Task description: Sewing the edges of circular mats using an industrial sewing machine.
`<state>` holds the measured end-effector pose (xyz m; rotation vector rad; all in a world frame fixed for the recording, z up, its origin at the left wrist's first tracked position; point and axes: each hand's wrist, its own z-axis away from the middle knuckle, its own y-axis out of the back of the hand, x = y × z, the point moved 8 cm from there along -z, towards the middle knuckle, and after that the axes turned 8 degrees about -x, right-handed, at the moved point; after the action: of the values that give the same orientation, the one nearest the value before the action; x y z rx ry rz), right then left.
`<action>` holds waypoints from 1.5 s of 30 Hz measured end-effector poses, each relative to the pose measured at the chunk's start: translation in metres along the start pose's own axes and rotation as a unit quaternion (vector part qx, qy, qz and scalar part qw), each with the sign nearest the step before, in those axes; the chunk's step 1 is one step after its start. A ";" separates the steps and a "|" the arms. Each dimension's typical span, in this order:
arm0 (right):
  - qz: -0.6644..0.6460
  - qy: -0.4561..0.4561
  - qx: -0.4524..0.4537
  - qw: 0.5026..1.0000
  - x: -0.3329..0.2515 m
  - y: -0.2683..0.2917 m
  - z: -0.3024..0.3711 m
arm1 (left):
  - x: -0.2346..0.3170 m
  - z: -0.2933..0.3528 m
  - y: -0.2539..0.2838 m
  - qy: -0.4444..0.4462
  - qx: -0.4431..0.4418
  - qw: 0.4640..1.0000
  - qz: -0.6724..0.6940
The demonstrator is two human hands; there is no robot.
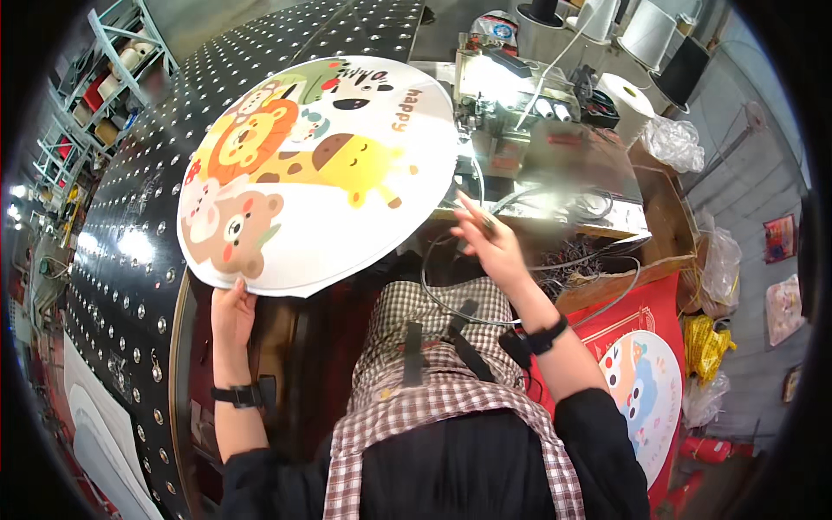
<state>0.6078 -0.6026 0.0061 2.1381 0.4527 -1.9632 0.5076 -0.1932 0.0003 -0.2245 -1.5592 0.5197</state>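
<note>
The left hand (232, 316) is pinching the near rim of the round mat (347, 225) between thumb and fingers, seemingly to keep it level while it is spanning the right edge of the studded black desk (130, 286) and reaching the sewing machine (485, 95). The right hand (490, 243) is hovering beside the mat, fingers loosely parted; whether they are gripping the blurred dark thing (488, 228) cannot be told. Thread cones (650, 35) are standing behind the machine; a shelf (128, 65) is rising beyond the desk's left edge.
</note>
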 end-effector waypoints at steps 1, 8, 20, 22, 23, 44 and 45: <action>-0.048 0.018 0.002 0.999 0.001 -0.011 -0.017 | -0.002 0.009 -0.006 0.005 0.022 1.000 -0.016; -0.130 -0.017 0.040 0.991 0.020 -0.042 -0.051 | 0.002 0.048 0.000 -0.008 0.044 0.999 -0.005; -0.106 0.051 0.063 0.991 0.028 -0.021 -0.054 | -0.007 0.022 -0.008 -0.020 0.045 0.999 0.023; -0.118 0.045 0.066 0.990 0.025 -0.023 -0.055 | -0.009 0.019 -0.006 -0.017 0.047 0.998 0.026; -0.124 0.044 0.072 0.989 0.022 -0.023 -0.055 | -0.009 0.020 -0.006 -0.015 0.054 0.998 0.026; -0.295 -0.005 0.039 0.955 0.029 -0.034 -0.058 | 0.015 0.025 -0.005 -0.060 0.129 0.990 0.020; -0.320 -0.017 0.035 0.947 0.029 -0.038 -0.056 | 0.019 0.024 -0.005 -0.067 0.126 0.990 0.018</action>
<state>0.6487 -0.5445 -0.0154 2.1718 1.2172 -2.3463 0.4833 -0.1931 0.0197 -0.0242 -1.6038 0.7663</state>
